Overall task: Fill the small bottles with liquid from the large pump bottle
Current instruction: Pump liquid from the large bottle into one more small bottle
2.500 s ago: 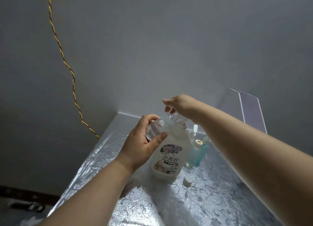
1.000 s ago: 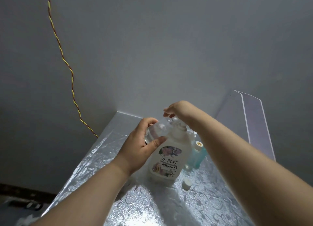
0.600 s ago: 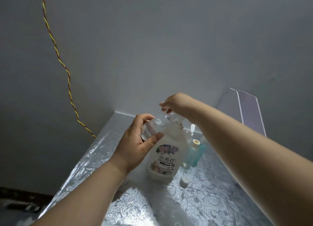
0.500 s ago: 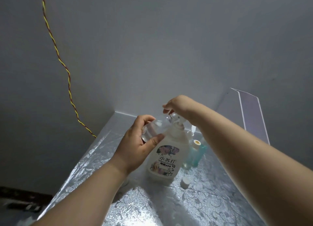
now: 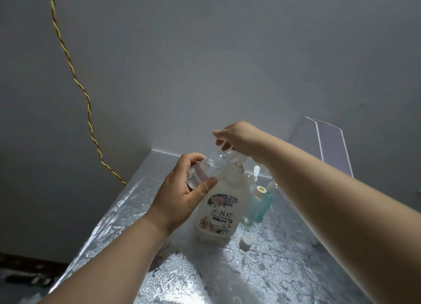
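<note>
The large milky-white plastic pump bottle (image 5: 219, 210) stands upright, the right hand (image 5: 237, 137) curled over its pump head and the left hand (image 5: 182, 196) wrapped round a small clear plastic bottle (image 5: 205, 169) tilted at the spout. A hard press or a drifting mouth could spill liquid down its side. Behind it is a grey wall (image 5: 227, 53), under it a silvery embossed table cover (image 5: 284, 269), far to its left a twisted yellow-and-red cord (image 5: 77, 83).

A glossy, embossed floral cover coats the worktop (image 5: 284, 272); on it, a milky translucent plastic pump bottle (image 5: 221, 210), beside clear teal plastic small bottles (image 5: 258, 204) and a matt wall (image 5: 205, 64).
</note>
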Action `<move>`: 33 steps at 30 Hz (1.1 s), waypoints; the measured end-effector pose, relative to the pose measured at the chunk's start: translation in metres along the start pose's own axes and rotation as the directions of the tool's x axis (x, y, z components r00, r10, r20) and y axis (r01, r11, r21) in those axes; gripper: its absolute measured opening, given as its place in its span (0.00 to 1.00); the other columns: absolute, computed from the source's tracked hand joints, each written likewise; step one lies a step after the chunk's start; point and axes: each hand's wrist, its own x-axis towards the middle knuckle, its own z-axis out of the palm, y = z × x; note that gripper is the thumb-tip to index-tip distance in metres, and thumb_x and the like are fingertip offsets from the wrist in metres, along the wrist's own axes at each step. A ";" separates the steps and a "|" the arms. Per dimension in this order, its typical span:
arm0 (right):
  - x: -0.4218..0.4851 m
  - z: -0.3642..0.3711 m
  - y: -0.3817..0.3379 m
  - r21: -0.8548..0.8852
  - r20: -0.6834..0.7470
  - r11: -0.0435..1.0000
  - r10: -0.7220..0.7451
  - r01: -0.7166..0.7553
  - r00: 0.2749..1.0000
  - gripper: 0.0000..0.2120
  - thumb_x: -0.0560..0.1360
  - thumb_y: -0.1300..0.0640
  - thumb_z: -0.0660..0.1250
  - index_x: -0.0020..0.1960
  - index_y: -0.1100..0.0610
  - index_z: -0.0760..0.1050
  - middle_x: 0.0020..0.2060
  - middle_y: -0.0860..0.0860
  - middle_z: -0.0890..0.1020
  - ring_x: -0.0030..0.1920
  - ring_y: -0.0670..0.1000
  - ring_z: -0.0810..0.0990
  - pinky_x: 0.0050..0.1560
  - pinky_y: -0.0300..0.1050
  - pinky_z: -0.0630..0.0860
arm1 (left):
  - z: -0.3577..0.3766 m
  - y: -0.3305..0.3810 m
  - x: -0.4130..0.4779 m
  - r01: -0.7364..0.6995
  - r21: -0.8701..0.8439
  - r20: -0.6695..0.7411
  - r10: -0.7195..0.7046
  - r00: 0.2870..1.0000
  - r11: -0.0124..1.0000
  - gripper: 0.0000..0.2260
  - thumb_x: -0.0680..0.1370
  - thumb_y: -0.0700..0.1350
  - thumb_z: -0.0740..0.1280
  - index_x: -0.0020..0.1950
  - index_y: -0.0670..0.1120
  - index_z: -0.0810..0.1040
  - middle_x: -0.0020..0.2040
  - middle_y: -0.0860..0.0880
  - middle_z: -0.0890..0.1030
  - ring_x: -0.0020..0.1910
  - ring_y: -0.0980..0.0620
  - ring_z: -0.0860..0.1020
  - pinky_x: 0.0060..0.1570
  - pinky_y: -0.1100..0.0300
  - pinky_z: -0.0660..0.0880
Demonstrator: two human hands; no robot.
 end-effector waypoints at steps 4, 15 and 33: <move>0.002 0.004 -0.003 -0.115 0.077 0.993 0.026 -0.017 0.997 0.19 0.81 0.51 0.57 0.59 0.63 0.79 0.53 0.54 0.81 0.51 0.54 0.77 0.46 0.41 0.68 | 0.002 -0.002 0.001 0.004 -0.013 0.013 -0.004 1.000 1.000 0.14 0.72 0.58 0.69 0.54 0.62 0.69 0.51 0.69 0.77 0.53 0.70 0.75 0.46 0.78 0.68; 0.002 0.005 -0.002 -0.059 0.037 0.998 0.006 -0.004 0.999 0.20 0.80 0.48 0.58 0.56 0.62 0.79 0.44 0.51 0.82 0.41 0.50 0.77 0.41 0.40 0.69 | 0.000 -0.004 0.002 -0.002 -0.012 0.028 0.003 1.000 1.000 0.14 0.72 0.58 0.68 0.54 0.62 0.68 0.51 0.76 0.73 0.52 0.74 0.73 0.47 0.80 0.67; 0.003 0.008 0.005 -0.091 0.073 0.996 0.006 0.001 0.997 0.21 0.80 0.47 0.58 0.55 0.61 0.81 0.57 0.57 0.80 0.58 0.58 0.77 0.53 0.44 0.70 | -0.001 -0.009 0.003 -0.005 0.059 0.046 0.002 0.999 0.998 0.15 0.71 0.63 0.67 0.54 0.64 0.67 0.52 0.64 0.76 0.52 0.70 0.73 0.46 0.77 0.68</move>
